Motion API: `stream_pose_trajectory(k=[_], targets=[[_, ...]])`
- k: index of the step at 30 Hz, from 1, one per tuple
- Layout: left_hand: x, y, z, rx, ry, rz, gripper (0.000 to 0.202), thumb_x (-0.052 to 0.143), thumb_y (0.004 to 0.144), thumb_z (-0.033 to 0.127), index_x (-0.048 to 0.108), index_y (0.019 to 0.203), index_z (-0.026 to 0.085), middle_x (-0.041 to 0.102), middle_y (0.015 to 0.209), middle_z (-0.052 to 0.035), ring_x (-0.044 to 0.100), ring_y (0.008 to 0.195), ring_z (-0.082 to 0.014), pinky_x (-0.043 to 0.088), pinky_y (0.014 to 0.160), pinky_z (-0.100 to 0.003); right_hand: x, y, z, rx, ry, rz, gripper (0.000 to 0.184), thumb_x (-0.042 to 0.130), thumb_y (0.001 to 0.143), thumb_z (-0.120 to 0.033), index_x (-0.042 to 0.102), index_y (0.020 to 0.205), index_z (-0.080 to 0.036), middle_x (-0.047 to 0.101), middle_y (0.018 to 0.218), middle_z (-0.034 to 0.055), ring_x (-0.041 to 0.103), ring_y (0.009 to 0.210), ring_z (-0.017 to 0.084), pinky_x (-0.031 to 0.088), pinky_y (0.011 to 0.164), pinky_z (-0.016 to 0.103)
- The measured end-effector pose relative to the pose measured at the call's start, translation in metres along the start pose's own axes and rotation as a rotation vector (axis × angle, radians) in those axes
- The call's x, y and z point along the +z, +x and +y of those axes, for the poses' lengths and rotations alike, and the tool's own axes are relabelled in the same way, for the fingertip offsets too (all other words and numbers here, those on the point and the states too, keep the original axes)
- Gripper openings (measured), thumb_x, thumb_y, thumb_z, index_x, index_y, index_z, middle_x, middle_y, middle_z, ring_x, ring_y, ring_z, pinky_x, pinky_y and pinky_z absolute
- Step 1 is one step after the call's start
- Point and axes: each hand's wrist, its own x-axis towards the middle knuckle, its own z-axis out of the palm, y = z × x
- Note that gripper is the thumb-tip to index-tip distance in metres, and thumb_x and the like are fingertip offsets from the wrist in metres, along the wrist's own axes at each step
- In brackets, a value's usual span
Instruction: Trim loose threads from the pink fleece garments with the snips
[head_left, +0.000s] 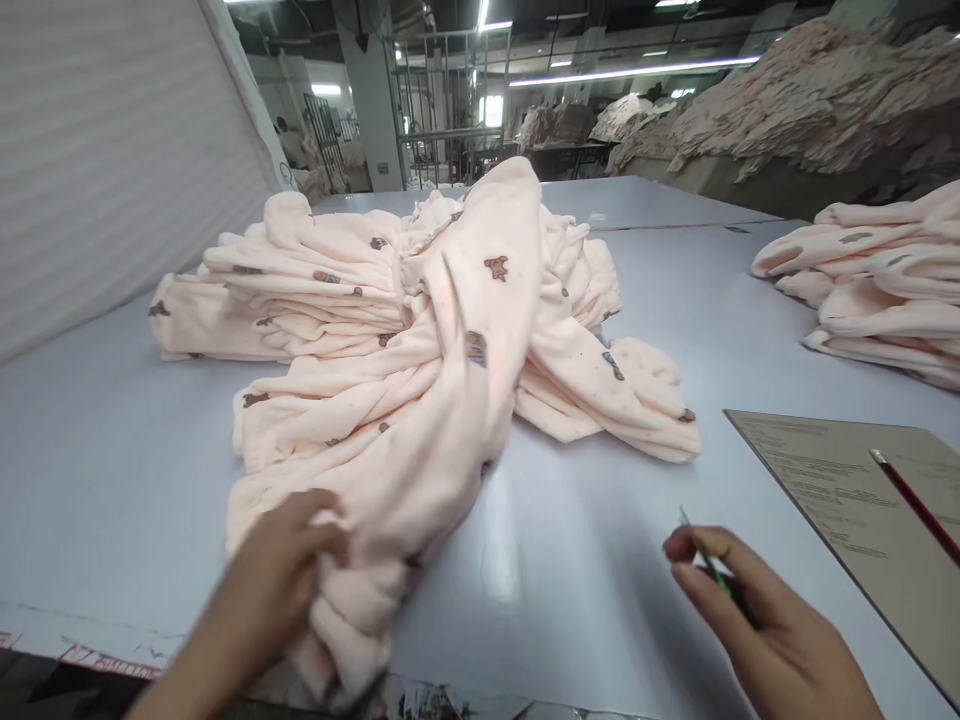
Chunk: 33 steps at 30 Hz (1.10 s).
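A soft pale-pink garment (pixel 420 420) with small brown bear prints lies bunched on the table, one part stretching towards me over the front edge. My left hand (pixel 292 560) is closed on the cloth near that edge, its fingers curled into the fabric and slightly blurred. To the right, apart from the garment, my right hand (pixel 757 610) pinches small green-handled thread snips (pixel 705 555). Their thin metal tip points up and away from me; the rest is mostly hidden in the palm. More gathered pink cloth spreads out behind and to both sides.
A grey-brown printed board (pixel 817 490) lies at the right with a dark red pencil (pixel 915 505) on it. Folded pink garments (pixel 892 290) stand at the right edge. White sheeting (pixel 127 150) hangs at the left. A large cloth heap (pixel 810 95) rises behind.
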Motion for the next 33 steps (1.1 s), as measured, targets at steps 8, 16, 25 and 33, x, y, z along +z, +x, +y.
stream_pose_trajectory(k=[8,16,25,33], targets=[[-0.023,-0.005,-0.012,-0.064,0.343,0.286,0.028,0.043,0.080,0.035,0.066,0.090,0.022,0.057,0.110,-0.0092,0.050,0.104,-0.0315,0.038,0.089,-0.048,0.040,0.085,0.049,-0.049,-0.020,0.019,0.036,0.061,0.078,-0.045,0.055,0.105,-0.023,0.058,0.112,0.0059,0.057,0.090,0.021,0.046,0.074,0.035],[0.052,0.036,0.109,0.199,-0.351,-0.259,0.024,0.042,0.081,0.019,0.060,0.097,0.018,0.062,0.094,-0.0069,0.057,0.092,-0.0194,0.045,0.083,-0.030,0.054,0.104,0.019,-0.026,0.288,-0.025,0.022,0.050,0.089,-0.037,0.056,0.086,-0.016,0.055,0.078,-0.0012,0.055,0.068,0.012,0.045,0.063,0.030],[0.094,0.087,0.114,-0.046,-0.758,-0.089,0.045,0.059,0.076,0.036,0.055,0.115,0.015,0.057,0.115,-0.0118,0.049,0.111,-0.0298,0.037,0.096,-0.043,0.011,0.067,-0.078,-0.059,0.813,-0.317,0.018,0.049,0.087,-0.041,0.047,0.079,-0.024,0.048,0.059,-0.0047,0.046,0.057,0.011,0.041,0.054,0.019],[0.063,0.057,0.114,-0.140,-1.494,-0.324,0.050,0.068,0.074,0.030,0.055,0.120,0.016,0.061,0.115,-0.0102,0.052,0.111,-0.0275,0.039,0.096,-0.036,0.021,0.021,-0.057,0.184,0.631,-0.094,0.022,0.063,0.072,-0.045,0.052,0.083,-0.029,0.054,0.081,-0.0054,0.056,0.069,0.009,0.046,0.064,0.011]])
